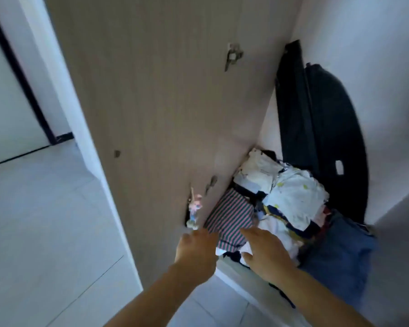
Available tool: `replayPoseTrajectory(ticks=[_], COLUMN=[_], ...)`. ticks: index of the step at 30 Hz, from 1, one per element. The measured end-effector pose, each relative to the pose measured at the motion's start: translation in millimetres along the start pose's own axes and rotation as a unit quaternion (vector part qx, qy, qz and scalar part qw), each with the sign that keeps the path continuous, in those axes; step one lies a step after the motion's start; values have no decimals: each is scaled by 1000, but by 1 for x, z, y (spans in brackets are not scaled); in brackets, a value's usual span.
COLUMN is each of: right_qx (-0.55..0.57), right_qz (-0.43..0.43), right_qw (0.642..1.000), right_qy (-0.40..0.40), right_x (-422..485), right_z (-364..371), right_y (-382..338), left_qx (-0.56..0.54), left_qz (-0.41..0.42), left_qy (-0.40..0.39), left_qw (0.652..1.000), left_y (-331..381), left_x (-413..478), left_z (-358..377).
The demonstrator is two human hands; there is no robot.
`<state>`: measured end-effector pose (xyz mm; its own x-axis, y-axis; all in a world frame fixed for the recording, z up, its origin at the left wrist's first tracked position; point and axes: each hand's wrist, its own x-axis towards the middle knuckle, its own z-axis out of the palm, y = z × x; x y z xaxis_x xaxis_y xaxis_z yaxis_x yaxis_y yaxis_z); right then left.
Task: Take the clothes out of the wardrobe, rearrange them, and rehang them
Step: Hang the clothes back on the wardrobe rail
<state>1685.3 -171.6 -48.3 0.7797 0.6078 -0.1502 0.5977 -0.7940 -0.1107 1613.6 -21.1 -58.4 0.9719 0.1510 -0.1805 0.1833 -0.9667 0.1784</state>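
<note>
Right hand spread over clothes pile, left hand relaxed, empty, beside striped garment

Head view, angled downward — near wardrobe

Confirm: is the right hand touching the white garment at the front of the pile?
Cannot tell. In the head view the right hand overlaps the white garment, fingers straight, but blur and the angle hide contact or gap.

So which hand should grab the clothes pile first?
Probably the right hand: it is open over the white clothes, while the left hand is off beside the wardrobe door.
</note>
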Motion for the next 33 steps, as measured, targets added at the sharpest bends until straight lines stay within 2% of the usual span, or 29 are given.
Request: replayPoseTrajectory(ticks=[4, 9, 13, 18, 21, 24, 30, 33], right_qx=[-7, -23, -53, -92, -104, -125, -137, -135], right_qz=[-99, -264, -388, -511, -565, -603, -652, -662], right_qw=[993, 953, 903, 834, 797, 767, 723, 713], right_qy=[-70, -146, -178, -187, -185, -181, -185, -187], right_x=[-19, -45, -70, -123, -160, -199, -286, -311], right_z=[51, 87, 110, 131, 143, 159, 191, 195], right_y=[-55, -126, -194, -293, -359, -430, -580, -631], left_qx=[-49, -112, -151, -197, -215, -230, -241, -249], left_qz=[-144, -340, -482, -618, -672, -702, -740, -756], left_qy=[-47, -51, -22, 39, 76, 97, 121, 121], left_qw=[987, 932, 863, 760, 705, 667, 616, 593], left_y=[-47, -80, -87, -92, -104, -125, -180, -202], left_x=[-87, -203, -298, -420, -487, -551, -682, -727], left_z=[51, 87, 103, 121, 133, 148, 171, 171])
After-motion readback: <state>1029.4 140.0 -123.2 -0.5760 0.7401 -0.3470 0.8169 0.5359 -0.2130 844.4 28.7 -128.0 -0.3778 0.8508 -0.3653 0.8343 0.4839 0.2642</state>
